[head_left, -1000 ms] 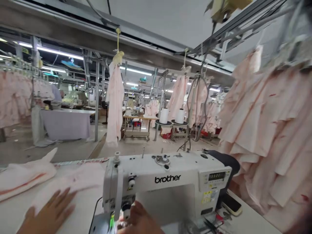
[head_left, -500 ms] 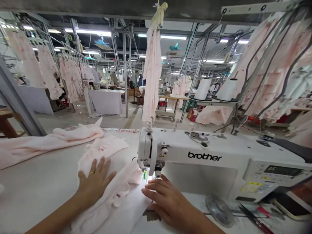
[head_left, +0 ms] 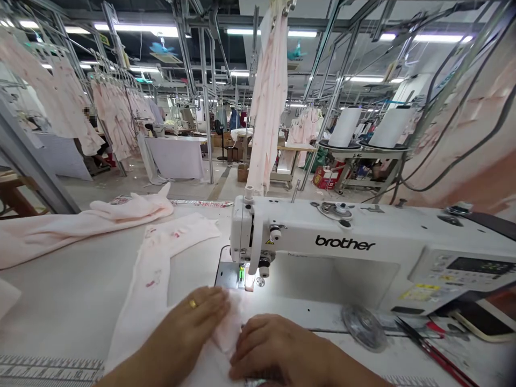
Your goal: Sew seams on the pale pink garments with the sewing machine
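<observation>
Just in front of the needle of the white sewing machine [head_left: 330, 236], both hands are on a pale pink garment piece [head_left: 151, 269] with small reddish prints. My left hand [head_left: 193, 322], with a ring on one finger, has its fingers pressed together on the fabric. Beside it my right hand [head_left: 278, 346] curls its fingers at the fabric's right edge; its fingertips are partly hidden. The lit presser foot [head_left: 249, 282] and metal needle plate [head_left: 228, 275] show just beyond the hands. The garment's far part lies flat to the left of the machine.
Another pink fabric piece [head_left: 88, 226] lies along the table's far left. Right of the hands are a clear round disc [head_left: 364, 327], red-handled scissors [head_left: 437, 355] and a phone [head_left: 486, 317]. Thread cones [head_left: 344, 127] stand behind the machine. A pink garment [head_left: 268, 102] hangs ahead.
My left hand has moved right and nearer, from lying spread on the fabric to closed beside my right hand. My right hand has drawn back from the needle. The fabric has shifted, uncovering the needle plate.
</observation>
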